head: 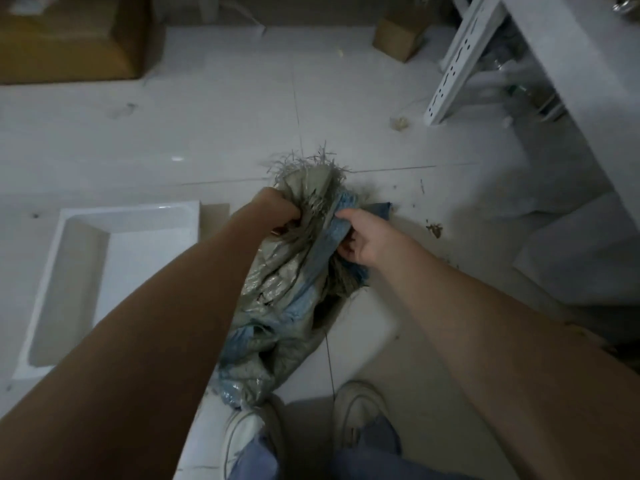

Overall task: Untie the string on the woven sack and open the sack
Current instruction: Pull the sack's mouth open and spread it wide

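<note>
Dim room, white tiled floor (pixel 207 133): one woven sack (pixel 291 282) before my two shoes.
My left hand (pixel 277 209) clenches its frayed neck; my right hand (pixel 363 237) fingers pinch the blue fold. Two cardboard boxes, one white tray (pixel 114 216), one metal rack (pixel 460 53). String possibly hidden.

White tray (pixel 45 306), cardboard boxes (pixel 69 39), white shelf post (pixel 457 64) on tiled floor (pixel 207 133)

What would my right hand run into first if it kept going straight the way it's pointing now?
The right hand points left into the gathered neck of the woven sack, which its fingers already pinch. Straight on, it would likely meet the left hand gripping the other side, though depth is unclear.
</note>
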Tool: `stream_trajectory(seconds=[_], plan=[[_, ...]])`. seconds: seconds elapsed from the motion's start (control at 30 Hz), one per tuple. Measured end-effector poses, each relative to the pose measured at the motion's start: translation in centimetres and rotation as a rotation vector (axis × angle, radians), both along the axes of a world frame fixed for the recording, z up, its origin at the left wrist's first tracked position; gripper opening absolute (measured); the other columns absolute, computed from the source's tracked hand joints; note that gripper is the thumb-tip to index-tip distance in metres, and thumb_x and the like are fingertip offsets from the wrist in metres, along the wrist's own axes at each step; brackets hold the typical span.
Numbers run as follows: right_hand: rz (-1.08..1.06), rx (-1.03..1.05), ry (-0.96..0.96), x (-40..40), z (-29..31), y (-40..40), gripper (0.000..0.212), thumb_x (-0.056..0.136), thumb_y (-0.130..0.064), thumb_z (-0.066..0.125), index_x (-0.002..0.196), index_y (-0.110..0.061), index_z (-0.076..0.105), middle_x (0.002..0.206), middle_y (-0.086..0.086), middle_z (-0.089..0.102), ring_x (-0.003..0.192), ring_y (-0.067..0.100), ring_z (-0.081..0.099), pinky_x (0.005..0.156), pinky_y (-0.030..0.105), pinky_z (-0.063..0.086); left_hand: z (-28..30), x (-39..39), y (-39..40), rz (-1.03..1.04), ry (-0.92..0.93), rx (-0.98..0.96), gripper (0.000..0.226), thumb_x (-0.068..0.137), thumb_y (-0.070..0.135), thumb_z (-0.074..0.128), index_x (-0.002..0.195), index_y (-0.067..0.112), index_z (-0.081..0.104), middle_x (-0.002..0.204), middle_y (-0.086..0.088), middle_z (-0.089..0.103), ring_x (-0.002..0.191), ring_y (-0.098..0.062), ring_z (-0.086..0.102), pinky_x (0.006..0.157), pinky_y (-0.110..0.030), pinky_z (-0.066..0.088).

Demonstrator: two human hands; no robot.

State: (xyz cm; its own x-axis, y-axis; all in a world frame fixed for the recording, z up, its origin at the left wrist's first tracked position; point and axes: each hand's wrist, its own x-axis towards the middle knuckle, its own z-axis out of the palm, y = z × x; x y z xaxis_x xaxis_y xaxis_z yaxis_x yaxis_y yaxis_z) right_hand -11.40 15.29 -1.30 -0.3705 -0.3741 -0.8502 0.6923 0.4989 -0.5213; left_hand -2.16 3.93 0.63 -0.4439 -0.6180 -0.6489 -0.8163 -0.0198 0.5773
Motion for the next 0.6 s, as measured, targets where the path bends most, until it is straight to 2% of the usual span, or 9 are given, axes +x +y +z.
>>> stream_trajectory(seconds=[0.03,0.1,0.17,0.23,0.3,0.4,0.47,0.6], plan=[[-0.015,-0.02,0.03,-0.1,1.0,0.1,0.014,0.091,-0.017,0.055,0.078,-0.014,0.052,0.08,0.004,0.056,0.07,0.015,0.054,0.057,0.025,0.046,1.4,-0.2,-0.1,0.013,0.001,-0.005,0.007,0.085,0.005,0.059,0.078,0.002,0.058,0.068,-0.011,0.057,0.052,-0.019,0.052,0.037,-0.016,0.047],[-0.028,-0.068,0.096,-0.4,3.8,0.2,0.01,0.091,-0.014,0.055,0.081,-0.012,0.054,0.081,0.006,0.058,0.071,0.016,0.056,0.057,0.026,0.049,4.2,-0.5,-0.2,0.034,0.033,-0.024,0.011,0.085,0.006,0.059,0.093,-0.001,0.06,0.076,-0.016,0.061,0.054,-0.021,0.054,0.051,-0.026,0.053],[0.004,-0.104,0.185,-0.7,7.3,0.4,0.002,0.092,-0.011,0.054,0.093,-0.01,0.054,0.081,0.005,0.058,0.071,0.016,0.056,0.056,0.025,0.049,6.9,-0.5,-0.2,0.049,0.091,-0.041,0.014,0.085,0.004,0.058,0.098,-0.002,0.059,0.073,-0.017,0.061,0.055,-0.022,0.055,0.061,-0.033,0.054],[0.042,-0.126,0.279,-0.8,11.0,0.6,0.009,0.092,-0.01,0.053,0.101,-0.01,0.05,0.079,0.005,0.055,0.069,0.015,0.054,0.054,0.025,0.047,9.9,-0.3,0.0,0.081,0.16,-0.061,0.011,0.084,0.003,0.058,0.095,-0.002,0.058,0.066,-0.014,0.058,0.054,-0.022,0.055,0.059,-0.032,0.055],[0.065,-0.15,0.368,-0.8,14.8,0.8,0.013,0.093,-0.01,0.052,0.105,-0.01,0.05,0.081,0.006,0.056,0.069,0.017,0.054,0.056,0.026,0.049,13.1,-0.1,0.5,0.116,0.23,-0.098,0.01,0.084,0.003,0.058,0.093,-0.002,0.058,0.068,-0.015,0.058,0.054,-0.022,0.055,0.053,-0.029,0.055],[0.053,-0.191,0.498,-0.9,19.7,1.1,0.015,0.091,-0.01,0.053,0.106,-0.01,0.053,0.09,0.009,0.058,0.077,0.021,0.057,0.078,0.033,0.052,17.7,0.6,1.4,0.163,0.356,-0.176,0.007,0.085,0.004,0.058,0.092,0.001,0.057,0.086,-0.02,0.059,0.057,-0.023,0.054,0.046,-0.026,0.054],[0.002,-0.232,0.579,-0.8,22.2,1.5,0.013,0.089,-0.008,0.052,0.102,-0.01,0.053,0.096,0.011,0.059,0.083,0.024,0.058,0.085,0.036,0.052,20.2,1.2,2.0,0.2,0.461,-0.158,0.002,0.086,0.003,0.056,0.086,0.004,0.058,0.092,-0.02,0.058,0.06,-0.023,0.056,0.046,-0.024,0.055],[-0.121,-0.325,0.64,-0.1,24.8,2.8,0.021,0.088,-0.003,0.049,0.106,-0.009,0.058,0.1,0.013,0.061,0.094,0.03,0.061,0.087,0.041,0.054,23.4,2.8,3.9,0.241,0.621,-0.078,0.019,0.088,0.001,0.053,0.072,0.011,0.057,0.089,-0.018,0.059,0.069,-0.025,0.058,0.073,-0.037,0.056]])
